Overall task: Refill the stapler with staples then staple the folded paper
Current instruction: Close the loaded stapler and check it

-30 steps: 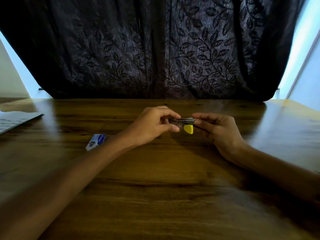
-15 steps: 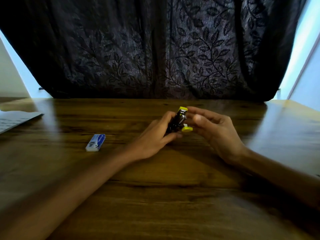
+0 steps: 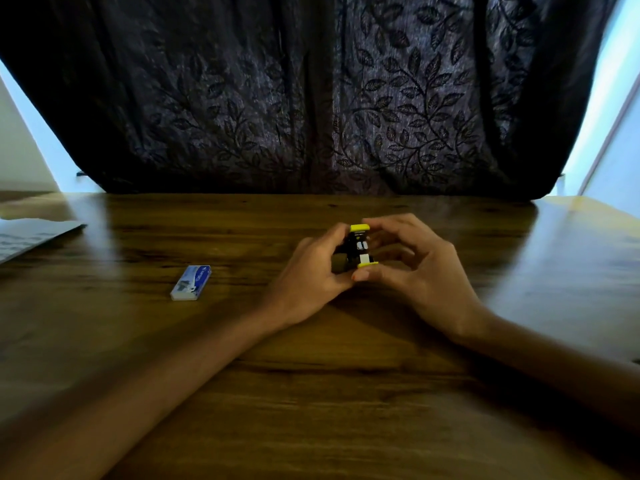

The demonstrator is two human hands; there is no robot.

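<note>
No readable text anywhere. Some blurred print on the small blue and white box [image 3: 190, 283] on the bench [image 3: 311, 393], and faint lines on the paper [image 3: 31, 237] at far left, both too small to read.

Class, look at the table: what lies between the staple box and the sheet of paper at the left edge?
Nothing: in the head view only bare wooden table separates the staple box from the paper.

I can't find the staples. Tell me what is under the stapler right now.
Both hands, left hand and right hand, hold the black and yellow stapler over the wooden table. Its underside is covered by fingers. The small blue box lies apart, to the left.
</note>
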